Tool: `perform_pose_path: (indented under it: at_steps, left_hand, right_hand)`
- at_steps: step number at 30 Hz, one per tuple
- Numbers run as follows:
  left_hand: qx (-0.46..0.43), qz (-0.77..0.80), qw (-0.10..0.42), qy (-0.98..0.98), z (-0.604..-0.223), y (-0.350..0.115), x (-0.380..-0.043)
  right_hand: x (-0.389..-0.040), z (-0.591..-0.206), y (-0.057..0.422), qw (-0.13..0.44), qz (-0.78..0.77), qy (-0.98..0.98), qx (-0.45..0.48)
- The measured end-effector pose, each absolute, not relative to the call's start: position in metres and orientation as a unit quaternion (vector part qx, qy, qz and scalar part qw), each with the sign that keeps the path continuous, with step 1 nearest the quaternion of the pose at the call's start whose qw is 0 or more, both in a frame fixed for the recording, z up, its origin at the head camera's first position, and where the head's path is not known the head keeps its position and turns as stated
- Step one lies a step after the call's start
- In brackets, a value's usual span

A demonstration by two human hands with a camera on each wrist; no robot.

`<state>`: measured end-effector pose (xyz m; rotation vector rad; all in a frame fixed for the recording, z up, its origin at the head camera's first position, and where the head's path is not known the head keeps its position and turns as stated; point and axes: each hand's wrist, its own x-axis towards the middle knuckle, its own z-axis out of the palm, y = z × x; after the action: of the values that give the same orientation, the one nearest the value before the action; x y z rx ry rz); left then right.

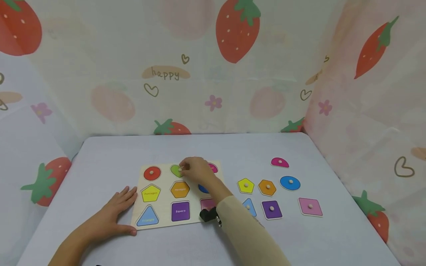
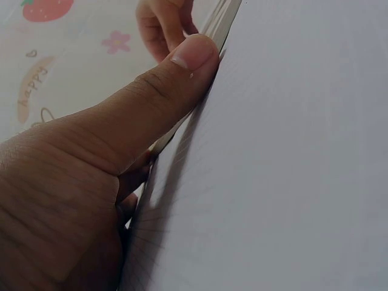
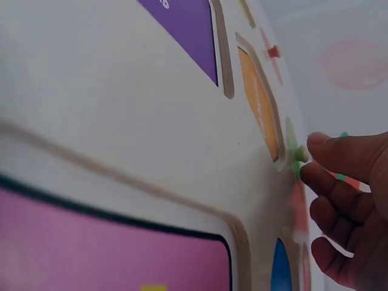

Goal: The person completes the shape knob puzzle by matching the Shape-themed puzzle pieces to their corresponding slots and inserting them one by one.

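A pale wooden shape puzzle board (image 1: 163, 175) lies on the white table. My right hand (image 1: 199, 171) is over its top row, thumb and index fingertip pinching the small knob of a green heart-shaped piece (image 1: 175, 170). In the right wrist view that knob (image 3: 301, 154) shows between the fingertips of the right hand (image 3: 348, 194). The green piece sits at its slot, partly covered by the fingers. My left hand (image 1: 111, 216) rests at the board's left edge with fingers spread; in the left wrist view the thumb (image 2: 163, 91) touches that edge. A red circle piece (image 1: 152, 173) with a knob sits in the top-left slot.
Right of the board lie loose knobbed pieces: a yellow pentagon (image 1: 245, 186), orange hexagon (image 1: 266, 188), blue oval (image 1: 288, 183), magenta half-circle (image 1: 279, 162), purple square (image 1: 271, 210), pink rectangle (image 1: 311, 207) and blue triangle (image 1: 249, 207), partly behind the right sleeve (image 1: 249, 232).
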<state>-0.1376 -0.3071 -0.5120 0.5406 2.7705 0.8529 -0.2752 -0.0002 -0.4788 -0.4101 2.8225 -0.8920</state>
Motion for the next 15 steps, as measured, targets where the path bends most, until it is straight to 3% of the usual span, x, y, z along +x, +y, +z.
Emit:
perform_pose_path:
  at_steps: [15]
  left_hand:
    - [0.175, 0.287, 0.104, 0.936, -0.509, -0.307, -0.137]
  right_hand:
    - [-0.248, -0.449, 0.04, 0.035, -0.27, 0.939, -0.21]
